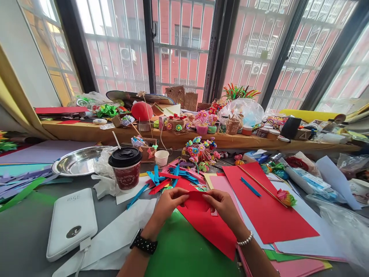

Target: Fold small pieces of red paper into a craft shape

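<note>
A piece of red paper (196, 202) spans the space between my two hands. My left hand (168, 206) pinches its upper left edge between thumb and fingers. Its upper right edge is pinched by my right hand (223, 207) in the same way. Below it a wider red sheet (220, 232) slants toward the lower right; I cannot tell whether the two are one piece. Under both lies a green sheet (184, 254). Just beyond my hands is a heap of blue paper strips (175, 173) mixed with red ones.
To the left stand a lidded cup (125, 173) with a straw and a white power bank (73, 223) with its cable. Stacked coloured sheets (271, 211), a stick with a paper flower (285, 197) on top, lie right. Behind runs a crowded ledge (115, 134) below the windows.
</note>
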Available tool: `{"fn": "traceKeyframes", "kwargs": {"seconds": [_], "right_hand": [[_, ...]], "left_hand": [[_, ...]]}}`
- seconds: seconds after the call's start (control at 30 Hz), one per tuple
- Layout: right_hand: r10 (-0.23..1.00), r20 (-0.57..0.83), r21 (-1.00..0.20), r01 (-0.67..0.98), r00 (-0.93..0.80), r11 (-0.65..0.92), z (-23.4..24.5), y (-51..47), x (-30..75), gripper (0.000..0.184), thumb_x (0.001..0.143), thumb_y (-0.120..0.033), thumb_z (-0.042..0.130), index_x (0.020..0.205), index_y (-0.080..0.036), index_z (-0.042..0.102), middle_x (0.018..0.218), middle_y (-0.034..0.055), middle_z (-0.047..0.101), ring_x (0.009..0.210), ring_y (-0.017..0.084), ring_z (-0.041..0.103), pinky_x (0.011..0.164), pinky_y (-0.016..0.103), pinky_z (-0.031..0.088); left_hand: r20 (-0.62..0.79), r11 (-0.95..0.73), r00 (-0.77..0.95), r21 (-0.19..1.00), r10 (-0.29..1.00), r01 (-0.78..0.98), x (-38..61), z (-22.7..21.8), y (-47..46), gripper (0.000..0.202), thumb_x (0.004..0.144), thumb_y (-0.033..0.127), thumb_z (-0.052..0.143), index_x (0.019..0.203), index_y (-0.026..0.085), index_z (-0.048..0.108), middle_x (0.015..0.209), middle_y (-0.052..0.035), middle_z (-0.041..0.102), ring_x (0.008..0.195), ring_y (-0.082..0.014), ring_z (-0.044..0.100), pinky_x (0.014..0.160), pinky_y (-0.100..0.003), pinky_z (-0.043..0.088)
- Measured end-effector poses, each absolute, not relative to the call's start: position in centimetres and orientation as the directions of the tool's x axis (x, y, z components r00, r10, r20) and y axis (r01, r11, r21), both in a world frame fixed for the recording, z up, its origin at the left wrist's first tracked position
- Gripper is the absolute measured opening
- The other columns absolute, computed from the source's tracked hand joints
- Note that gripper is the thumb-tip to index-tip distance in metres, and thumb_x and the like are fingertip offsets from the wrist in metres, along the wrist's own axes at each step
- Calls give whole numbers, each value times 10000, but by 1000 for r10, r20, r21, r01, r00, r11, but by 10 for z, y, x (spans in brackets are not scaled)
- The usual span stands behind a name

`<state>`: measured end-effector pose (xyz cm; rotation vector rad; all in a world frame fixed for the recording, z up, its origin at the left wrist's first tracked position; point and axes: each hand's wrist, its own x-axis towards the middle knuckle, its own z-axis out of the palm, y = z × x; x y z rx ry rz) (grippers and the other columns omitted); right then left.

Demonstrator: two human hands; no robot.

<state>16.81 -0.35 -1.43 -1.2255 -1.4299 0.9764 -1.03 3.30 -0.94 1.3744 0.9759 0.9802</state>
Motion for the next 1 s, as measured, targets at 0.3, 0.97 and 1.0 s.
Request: {"fn": "traceKeyframes", "kwargs": {"seconds": [0.3,0.97,1.0], "right_hand": [[986,168,-976,144,6,166,-12,-5,169,284,681,-404,543,752,-142,625,527,-7,550,423,98,482,419,211,397],[977,209,-978,14,-32,210,-17,-5,165,220,707,-317,537,836,-184,655,783,48,638,540,107,539,477,210,445],[977,212,-977,15,-33,212,-17,-5,165,217,709,-312,536,838,-184,655,786,49,639,548,110,540,480,210,445]], "left_hand": [[37,-34,318,999,948,-16,-11,-8,30,216,581,321,628,713,150,626,629,-7,602,527,-116,528,521,-213,415],[20,-28,386,1000,922,15,-9,-6,28,244,625,289,585,817,161,665,816,-48,647,655,-139,527,572,-220,430],[10,-16,387,1000,922,12,-9,-5,27,254,622,299,588,820,158,663,819,-50,642,654,-137,524,574,-221,431]]}}
